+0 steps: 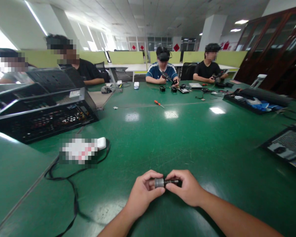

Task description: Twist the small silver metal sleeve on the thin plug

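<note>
Low in the head view, my left hand is closed around the wide end of a short grey metal cylinder, thumb and fingers on its sides. A thin dark shaft, ridged like a drill bit, sticks out of the cylinder to the right. My right hand pinches that shaft between thumb and fingers. Both hands are just above the green table, with the piece lying level between them. Whether the shaft and cylinder are one piece I cannot tell.
An open black computer case stands at left. Nearer lies a white badge on a black lanyard. An orange screwdriver lies mid-table. At right are an open tool bag and another case. Several people sit across the table.
</note>
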Motion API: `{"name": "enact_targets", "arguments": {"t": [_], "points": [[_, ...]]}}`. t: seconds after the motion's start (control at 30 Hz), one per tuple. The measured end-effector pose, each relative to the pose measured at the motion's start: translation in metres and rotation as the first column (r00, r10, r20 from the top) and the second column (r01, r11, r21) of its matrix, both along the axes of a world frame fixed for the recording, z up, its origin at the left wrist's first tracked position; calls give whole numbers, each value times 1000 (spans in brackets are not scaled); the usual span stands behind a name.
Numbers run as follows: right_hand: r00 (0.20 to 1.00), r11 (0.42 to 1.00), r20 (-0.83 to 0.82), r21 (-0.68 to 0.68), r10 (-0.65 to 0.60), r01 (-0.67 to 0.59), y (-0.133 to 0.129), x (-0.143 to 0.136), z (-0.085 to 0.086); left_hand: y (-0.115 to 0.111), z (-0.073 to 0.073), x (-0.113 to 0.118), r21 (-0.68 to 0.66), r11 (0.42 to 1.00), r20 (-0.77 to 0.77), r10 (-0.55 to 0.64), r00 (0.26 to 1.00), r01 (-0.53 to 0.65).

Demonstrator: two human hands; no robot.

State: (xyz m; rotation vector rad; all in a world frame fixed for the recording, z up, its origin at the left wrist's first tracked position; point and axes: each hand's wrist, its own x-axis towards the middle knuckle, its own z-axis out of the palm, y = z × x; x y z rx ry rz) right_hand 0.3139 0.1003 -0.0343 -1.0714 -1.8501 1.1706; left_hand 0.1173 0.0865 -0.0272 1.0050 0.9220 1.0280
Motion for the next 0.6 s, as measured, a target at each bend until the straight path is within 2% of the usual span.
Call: {"name": "enact_targets", "arguments": {"t": [0.6], "points": [[1000, 1000, 6, -18, -18, 18, 1, -2, 1, 0, -2, -2, -22, 1000, -6, -7, 1000, 7]]}}
